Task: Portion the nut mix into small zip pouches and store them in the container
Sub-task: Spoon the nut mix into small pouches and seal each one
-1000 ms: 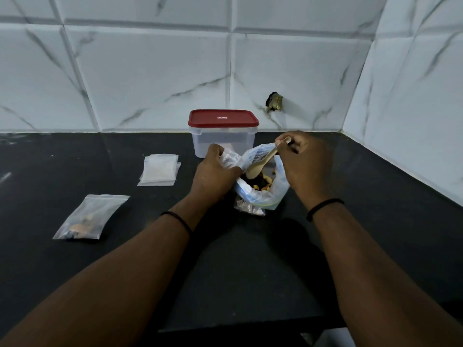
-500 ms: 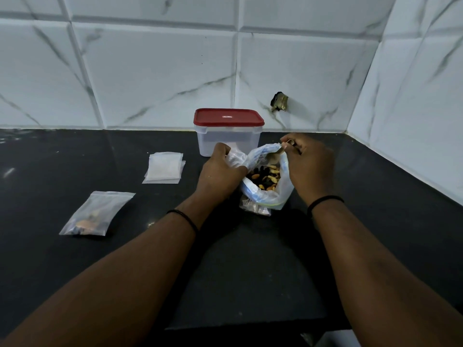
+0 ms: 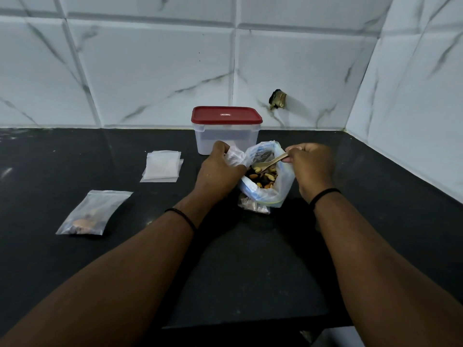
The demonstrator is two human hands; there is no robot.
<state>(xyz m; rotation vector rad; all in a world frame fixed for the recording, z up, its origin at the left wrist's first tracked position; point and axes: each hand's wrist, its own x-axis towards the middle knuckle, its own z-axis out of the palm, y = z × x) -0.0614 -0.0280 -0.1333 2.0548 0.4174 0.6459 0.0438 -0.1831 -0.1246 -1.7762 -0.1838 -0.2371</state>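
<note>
A large clear bag [image 3: 271, 194] of nut mix [image 3: 263, 177] stands open on the black counter [image 3: 250, 259]. My left hand [image 3: 219, 169] grips the bag's left rim. My right hand [image 3: 312, 166] pinches the handle of a wooden spoon [image 3: 269, 163], whose bowl dips into the nuts. A small pouch [image 3: 253, 205] lies partly under the bag. A filled zip pouch [image 3: 94, 212] lies at the left. A stack of empty pouches [image 3: 162, 166] sits behind it. The clear container [image 3: 225, 137] with its red lid [image 3: 226, 114] on stands just behind the bag.
White marble-look tiled walls close the back and right side of the counter. A dark hole [image 3: 277, 98] marks the back wall. The counter's front edge runs near the bottom of the view.
The spoon's bowl has gone down from the bag's mouth into the nuts, and my right hand has tilted with it. My left hand keeps its grip on the rim.
</note>
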